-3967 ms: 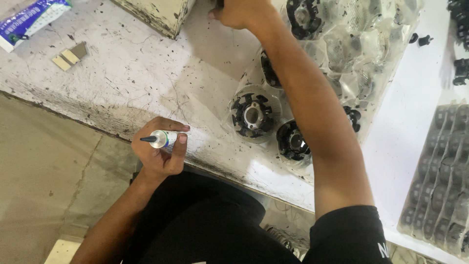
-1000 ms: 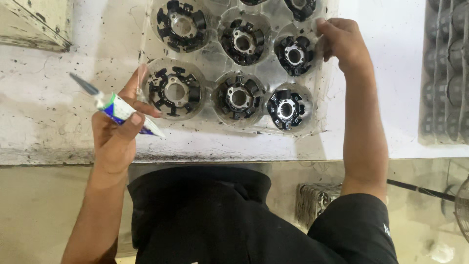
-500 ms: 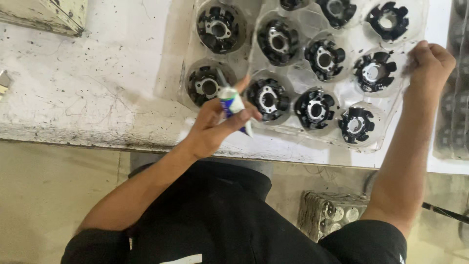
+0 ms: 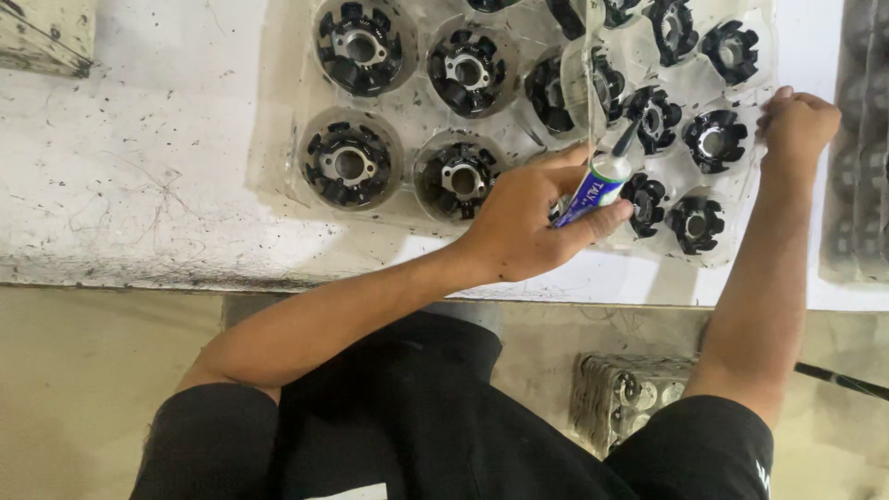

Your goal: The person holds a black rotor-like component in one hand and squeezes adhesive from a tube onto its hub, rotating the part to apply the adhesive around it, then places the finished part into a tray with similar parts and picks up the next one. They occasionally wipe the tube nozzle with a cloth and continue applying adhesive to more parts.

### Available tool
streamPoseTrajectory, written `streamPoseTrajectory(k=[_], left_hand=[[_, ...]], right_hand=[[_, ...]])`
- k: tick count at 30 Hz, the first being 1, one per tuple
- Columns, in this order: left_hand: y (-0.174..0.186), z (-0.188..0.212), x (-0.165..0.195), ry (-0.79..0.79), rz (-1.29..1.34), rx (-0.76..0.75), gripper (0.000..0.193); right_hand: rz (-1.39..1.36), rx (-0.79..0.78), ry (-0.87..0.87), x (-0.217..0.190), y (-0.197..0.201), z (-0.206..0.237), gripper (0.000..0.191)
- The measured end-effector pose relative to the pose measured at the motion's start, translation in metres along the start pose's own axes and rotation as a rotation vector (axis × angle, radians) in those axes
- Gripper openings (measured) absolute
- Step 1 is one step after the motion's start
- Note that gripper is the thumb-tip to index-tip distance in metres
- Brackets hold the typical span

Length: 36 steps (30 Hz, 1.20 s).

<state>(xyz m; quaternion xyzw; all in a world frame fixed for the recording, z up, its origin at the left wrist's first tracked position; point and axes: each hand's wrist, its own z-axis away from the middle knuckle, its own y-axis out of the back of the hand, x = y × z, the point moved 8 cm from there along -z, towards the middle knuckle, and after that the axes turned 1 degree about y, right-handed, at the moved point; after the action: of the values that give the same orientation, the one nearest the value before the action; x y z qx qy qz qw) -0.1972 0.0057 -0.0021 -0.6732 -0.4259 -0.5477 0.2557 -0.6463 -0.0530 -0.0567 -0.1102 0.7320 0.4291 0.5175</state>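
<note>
My left hand [image 4: 523, 218] grips a small white and blue glue tube [image 4: 597, 183] with a dark nozzle. The nozzle points up at a black round part [image 4: 654, 118] in a clear plastic tray [image 4: 306, 69]. The tray holds several black round parts with metal hubs, such as one at the near left [image 4: 349, 163]. My right hand [image 4: 796, 122] rests closed on the tray's right edge, next to another black part [image 4: 713, 141].
The tray lies on a white speckled worktable [image 4: 139, 185], whose front edge runs just below the tray. A second grey tray of parts [image 4: 857, 185] sits at the far right. A box of metal pieces [image 4: 625, 393] stands under the table. A block [image 4: 46, 32] lies at the top left.
My left hand has carried the glue tube to the right across the tray, from its near-left pockets to the right side. My right hand has stayed on the tray's right edge.
</note>
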Motion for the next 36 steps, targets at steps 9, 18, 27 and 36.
streamPoseTrajectory(k=[9,18,27,36], left_hand=[[0.000,-0.004,0.010,0.004,0.021,0.029,0.040],[-0.063,-0.009,-0.016,0.331,0.130,-0.193,0.042],[-0.103,-0.007,0.011,-0.087,0.020,-0.093,0.041],[-0.032,0.039,-0.004,0.186,0.130,-0.229,0.024]], right_hand=[[-0.089,0.072,0.097,0.006,0.056,-0.013,0.017],[0.051,0.166,0.041,0.046,0.092,-0.013,0.019],[0.616,0.360,0.304,0.036,0.117,-0.001,0.012],[0.801,0.332,0.458,-0.012,0.106,0.009,0.012]])
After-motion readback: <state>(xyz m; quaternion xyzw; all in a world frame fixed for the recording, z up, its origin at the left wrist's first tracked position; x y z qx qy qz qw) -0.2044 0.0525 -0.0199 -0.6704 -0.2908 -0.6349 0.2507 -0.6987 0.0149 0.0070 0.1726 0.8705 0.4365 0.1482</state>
